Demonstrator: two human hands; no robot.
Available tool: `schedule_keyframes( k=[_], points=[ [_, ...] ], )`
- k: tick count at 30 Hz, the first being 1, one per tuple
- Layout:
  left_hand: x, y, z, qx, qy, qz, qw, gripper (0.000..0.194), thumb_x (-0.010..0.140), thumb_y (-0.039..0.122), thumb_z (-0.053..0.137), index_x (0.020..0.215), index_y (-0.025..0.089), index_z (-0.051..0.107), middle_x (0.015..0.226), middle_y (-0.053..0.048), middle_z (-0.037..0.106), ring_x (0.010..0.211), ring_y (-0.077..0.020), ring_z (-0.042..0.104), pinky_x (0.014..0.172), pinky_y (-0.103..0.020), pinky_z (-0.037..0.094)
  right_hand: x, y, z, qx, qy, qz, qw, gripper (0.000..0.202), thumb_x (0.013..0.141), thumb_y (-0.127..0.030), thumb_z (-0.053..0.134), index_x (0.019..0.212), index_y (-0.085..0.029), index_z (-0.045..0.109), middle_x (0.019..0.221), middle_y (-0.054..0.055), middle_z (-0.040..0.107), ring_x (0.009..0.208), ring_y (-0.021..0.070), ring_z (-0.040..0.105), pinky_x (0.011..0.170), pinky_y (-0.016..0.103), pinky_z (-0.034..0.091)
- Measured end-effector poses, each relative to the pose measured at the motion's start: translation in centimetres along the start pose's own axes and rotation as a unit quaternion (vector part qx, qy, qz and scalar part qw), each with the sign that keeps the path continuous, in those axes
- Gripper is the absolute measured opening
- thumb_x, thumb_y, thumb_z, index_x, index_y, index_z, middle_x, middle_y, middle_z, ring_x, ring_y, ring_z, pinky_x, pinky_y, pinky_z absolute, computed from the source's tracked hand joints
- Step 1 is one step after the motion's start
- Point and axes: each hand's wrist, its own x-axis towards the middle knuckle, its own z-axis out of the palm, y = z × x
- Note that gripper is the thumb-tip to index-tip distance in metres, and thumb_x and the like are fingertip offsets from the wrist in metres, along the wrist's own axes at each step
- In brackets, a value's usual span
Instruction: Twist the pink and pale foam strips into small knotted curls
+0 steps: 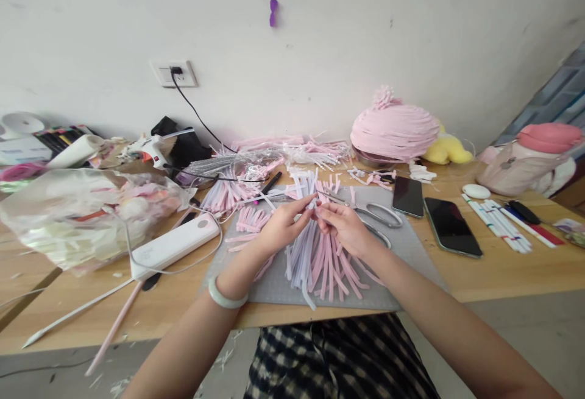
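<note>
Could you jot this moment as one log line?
left hand: pinching small pale piece | right hand: same piece | below: lilac strips, pink strips | nearby: scissors

wooden table [498,277] | on it: grey mat [407,242], two phones [452,226], markers [485,219], plastic bag [86,222] | on mat: pink and lilac strips [299,253], scissors [364,211]

Pink and lavender strips [325,262], grey mat [406,259]

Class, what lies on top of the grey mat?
Lilac strips, pink strips and scissors lie on the mat. The left hand and right hand, pinching a small pale piece, cover part of the strips; the mat beneath the strips cannot be seen.
</note>
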Motion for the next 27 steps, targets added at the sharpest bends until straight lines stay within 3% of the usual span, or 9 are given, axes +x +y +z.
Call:
schedule_keyframes(
  k=[5,8,12,18,23,27],
  points=[
    [-0.3,0.0,0.1,0.055,0.005,0.014,0.998,0.028,0.077,0.027,0.052,0.103,0.020,0.062,0.071,-0.003,0.063,0.064,-0.0151,0.054,0.063,-0.022,0.037,-0.1,-0.2,0.1,-0.040,0.012,-0.015,0.999,0.023,0.072,-0.036,0.060,0.063,-0.015,0.055,0.052,-0.003,0.052,0.047,0.0072,0.045,0.049,0.022,0.033],
    [-0.3,0.0,0.3,0.047,0.007,0.019,0.999,0.018,0.078,0.029,0.051,0.082,0.020,0.066,0.063,-0.002,0.060,0.059,-0.0144,0.051,0.059,-0.022,0.034,-0.3,-0.5,0.2,-0.075,0.010,-0.019,0.997,0.025,0.072,-0.039,0.059,0.064,-0.015,0.056,0.052,-0.003,0.052,0.048,0.0077,0.045,0.051,0.023,0.036],
    [-0.3,0.3,0.8,0.033,0.028,0.004,0.999,0.032,0.081,0.031,0.043,0.055,0.018,0.057,0.053,0.000,0.054,0.051,-0.0120,0.046,0.056,-0.022,0.033,-0.4,-0.5,0.3,-0.125,0.002,-0.045,0.991,0.025,0.074,-0.040,0.057,0.066,-0.017,0.055,0.054,-0.003,0.054,0.051,0.0089,0.048,0.054,0.023,0.038],
    [-0.4,0.6,1.4,-0.023,0.051,-0.047,0.997,0.038,0.081,0.038,0.042,0.052,0.016,0.054,0.052,0.000,0.053,0.053,-0.0121,0.045,0.054,-0.023,0.033,-0.6,0.1,0.2,-0.172,0.005,-0.090,0.981,0.023,0.077,-0.040,0.053,0.072,-0.018,0.054,0.056,-0.002,0.055,0.053,0.0109,0.050,0.055,0.025,0.039],
    [-0.1,0.5,1.3,-0.086,0.051,-0.104,0.990,0.035,0.078,0.034,0.045,0.050,0.014,0.053,0.052,0.000,0.052,0.055,-0.0118,0.045,0.058,-0.023,0.035,-0.9,0.2,0.2,-0.261,0.023,-0.143,0.954,0.018,0.079,-0.035,0.050,0.074,-0.019,0.055,0.059,-0.001,0.056,0.054,0.0114,0.050,0.055,0.025,0.038],
    [0.3,0.3,1.3,-0.217,0.028,-0.148,0.964,0.028,0.074,0.033,0.050,0.055,0.014,0.057,0.056,-0.001,0.055,0.058,-0.0123,0.049,0.064,-0.025,0.040,-0.9,-0.1,0.2,-0.237,0.032,-0.124,0.963,0.018,0.080,-0.035,0.049,0.074,-0.019,0.054,0.056,-0.002,0.054,0.053,0.0118,0.050,0.054,0.025,0.037]
  ],
)
